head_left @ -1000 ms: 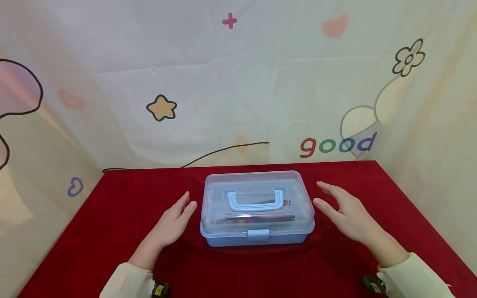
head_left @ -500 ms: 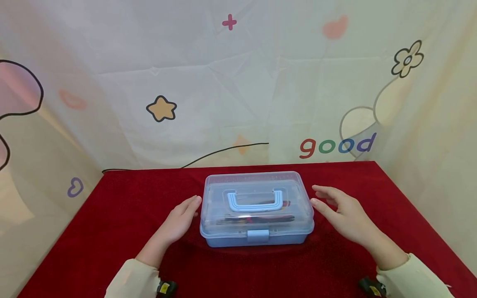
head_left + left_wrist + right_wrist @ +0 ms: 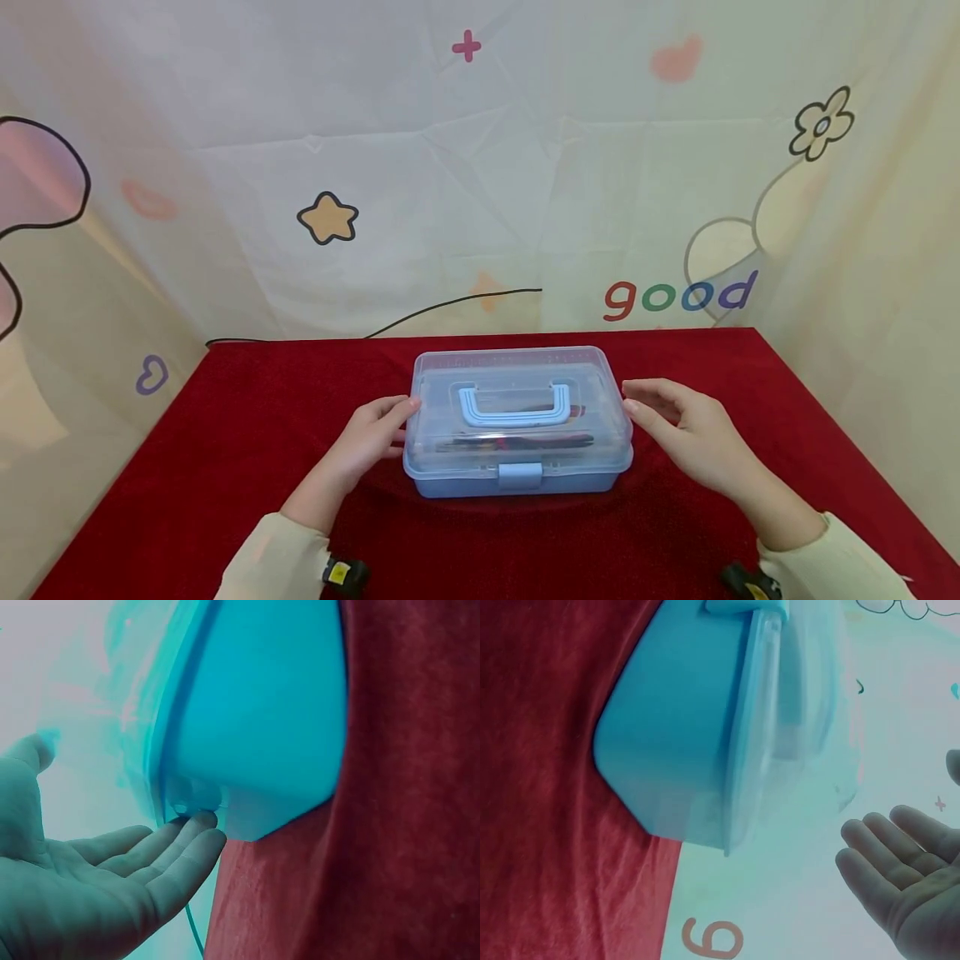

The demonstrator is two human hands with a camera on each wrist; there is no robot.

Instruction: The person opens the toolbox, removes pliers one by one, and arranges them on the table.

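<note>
Left hand (image 3: 360, 446): wide, fingers relaxed, thumb well apart from them. In head view, thumb tip at the left edge of the clear lid (image 3: 442, 375). In left wrist view, fingertips (image 3: 202, 819) at the end wall, just below the lid; touching or just beside, cannot tell which.

Right hand (image 3: 693, 433): also wide, fingers loosely bent, thumb apart. In head view, tips at the right edge of the lid; in right wrist view, gap between fingers and lid.

Between both hands: box (image 3: 517, 454), upright, lid down on blue base (image 3: 457, 486). Handle (image 3: 514, 419) folded flat on top; latch (image 3: 520, 475) at front. Inside, seen through the lid: slender items (image 3: 555, 441), some dark, too blurred to identify.

Placement: near the far edge of the red tabletop (image 3: 525, 550), about midway between left and right edges.

Farther out: pale sleeves (image 3: 273, 558) and dark wrist bands (image 3: 347, 575). Behind the far edge, a pale curtain (image 3: 450, 192) with a star (image 3: 327, 218); word "good" (image 3: 680, 294) just above the far right corner.
</note>
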